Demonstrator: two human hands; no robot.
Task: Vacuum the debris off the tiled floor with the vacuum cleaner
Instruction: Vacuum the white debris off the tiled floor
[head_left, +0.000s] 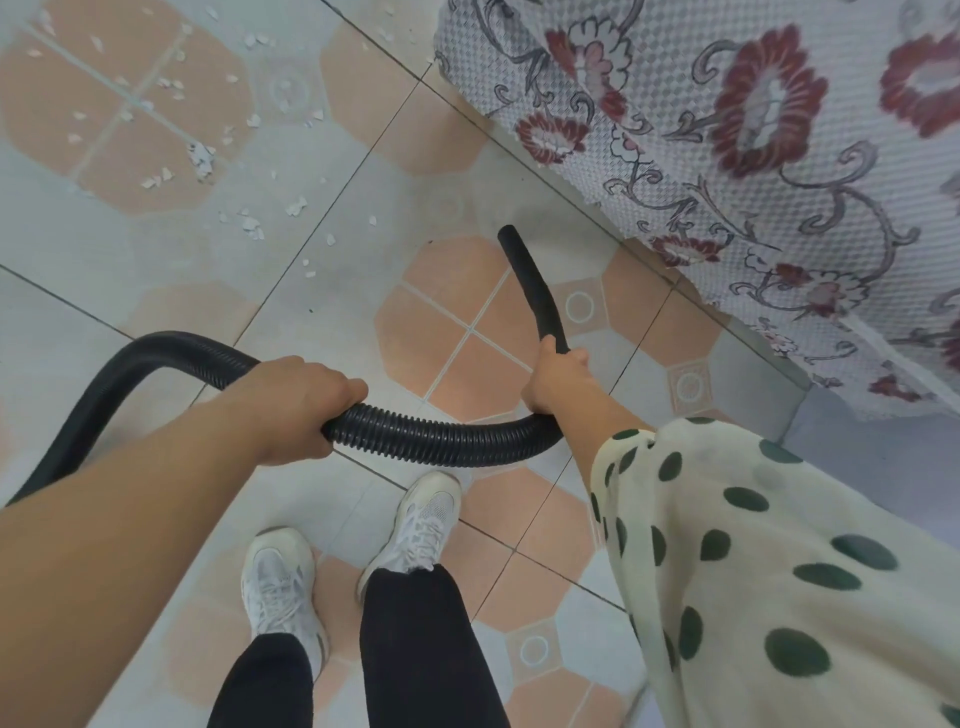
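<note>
A black ribbed vacuum hose (431, 434) curves across the middle of the view and ends in a smooth black nozzle tube (530, 280). My left hand (296, 400) grips the ribbed hose. My right hand (558, 379) grips the base of the nozzle tube, whose open tip sits just above the tiled floor (363, 218) near the bed. White paper scraps (202, 156) lie scattered on the tiles at the upper left, apart from the tip. The vacuum's body is out of view.
A bed or sofa draped in a white cloth with red flowers (753, 130) fills the upper right, its hem reaching the floor. My two white sneakers (421, 525) stand on the tiles below the hose. A polka-dot sleeve (779, 561) covers my right arm.
</note>
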